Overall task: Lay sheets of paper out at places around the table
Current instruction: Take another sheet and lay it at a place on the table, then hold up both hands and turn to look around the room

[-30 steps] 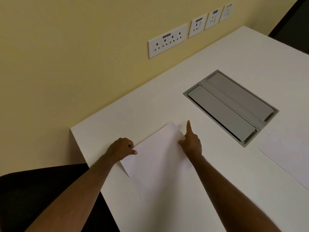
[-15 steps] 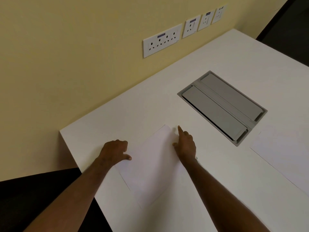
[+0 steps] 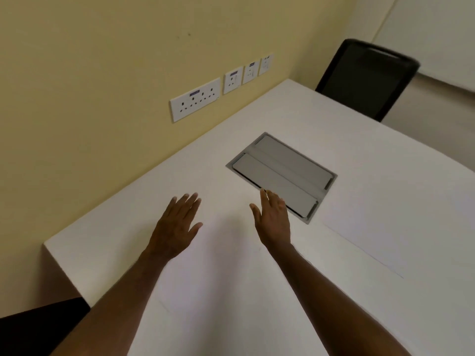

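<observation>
Both my hands are spread flat with fingers apart, gripping nothing: left hand [image 3: 177, 227] and right hand [image 3: 273, 220] hover over or rest on the white table [image 3: 385, 201]. Between them lies what I take to be a sheet of paper [image 3: 221, 253], its outline barely visible against the tabletop. Beyond my right hand sits the grey cable hatch [image 3: 281, 173], then the wall sockets [image 3: 195, 98] and a black chair [image 3: 365, 78].

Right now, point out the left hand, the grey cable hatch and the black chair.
left hand [image 3: 172, 227], head view, back of the hand.
grey cable hatch [image 3: 276, 173], head view, near flap.
black chair [image 3: 365, 78], head view, backrest.
</observation>
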### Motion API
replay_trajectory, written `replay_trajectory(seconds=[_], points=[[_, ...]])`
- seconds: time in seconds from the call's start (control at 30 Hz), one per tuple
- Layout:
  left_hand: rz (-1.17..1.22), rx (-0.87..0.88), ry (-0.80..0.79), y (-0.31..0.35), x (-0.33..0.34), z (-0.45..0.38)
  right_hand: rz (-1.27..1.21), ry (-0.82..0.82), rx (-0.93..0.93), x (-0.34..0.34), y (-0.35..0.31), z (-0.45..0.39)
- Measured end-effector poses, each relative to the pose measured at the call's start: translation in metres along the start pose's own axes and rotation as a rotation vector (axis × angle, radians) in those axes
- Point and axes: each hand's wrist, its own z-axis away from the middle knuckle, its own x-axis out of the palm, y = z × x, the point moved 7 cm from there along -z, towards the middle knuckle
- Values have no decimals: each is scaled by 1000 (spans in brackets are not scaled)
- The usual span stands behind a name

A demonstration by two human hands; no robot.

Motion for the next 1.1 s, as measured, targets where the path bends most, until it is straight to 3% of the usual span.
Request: replay_trajectory(seconds=[0.37, 0.6, 0.83, 1.1], points=[[211, 158, -71, 180, -59, -148, 170, 201, 26, -155, 65, 37], [247, 304, -61, 297, -95, -191, 276, 333, 176, -263, 135, 95], [311, 508, -40, 442, -133, -193, 296, 453, 330, -357, 200, 192], [325, 716, 62, 623, -202, -125, 405, 504, 463, -443, 264, 362]])
